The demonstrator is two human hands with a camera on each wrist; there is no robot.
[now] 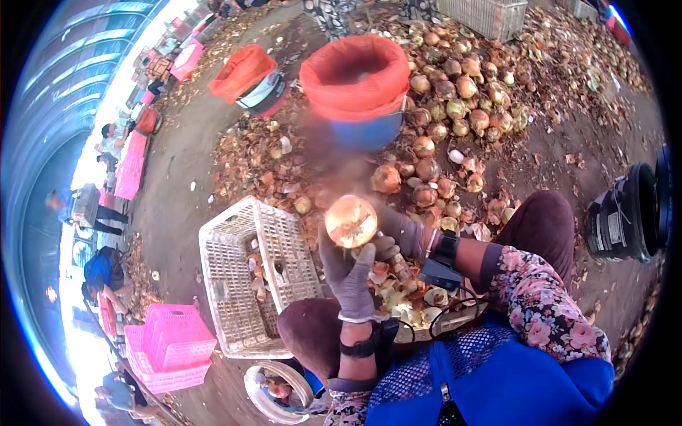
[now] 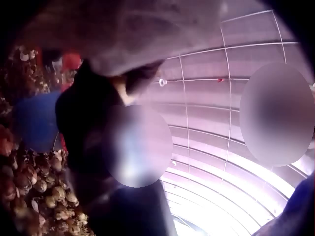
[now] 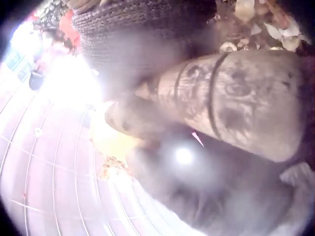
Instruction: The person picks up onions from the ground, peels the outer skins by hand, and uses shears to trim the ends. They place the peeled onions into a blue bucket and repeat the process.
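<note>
A large peeled-looking yellow onion (image 1: pixel 351 221) is held up in front of the person by the gloved left hand (image 1: pixel 346 280), thumb along its lower side. Close behind it, the gloved right hand (image 1: pixel 401 231) grips a wooden handle (image 3: pixel 251 98) with dark grooves round it; the tool's working end is hidden. Part of the onion (image 3: pixel 115 140) shows bright beyond the right fingers in the right wrist view. The left wrist view has only a blurred glove (image 2: pixel 157 34) across its top, with the onion out of sight.
A white plastic crate (image 1: pixel 213 284) stands left of the knees. Ahead are a blue bucket (image 1: pixel 366 133) lined with red mesh, a smaller lined bucket (image 1: pixel 263 92) and a heap of onions (image 1: pixel 469 89). A black bucket (image 1: pixel 618 220) lies at right; pink crates (image 1: pixel 170 348) sit at left.
</note>
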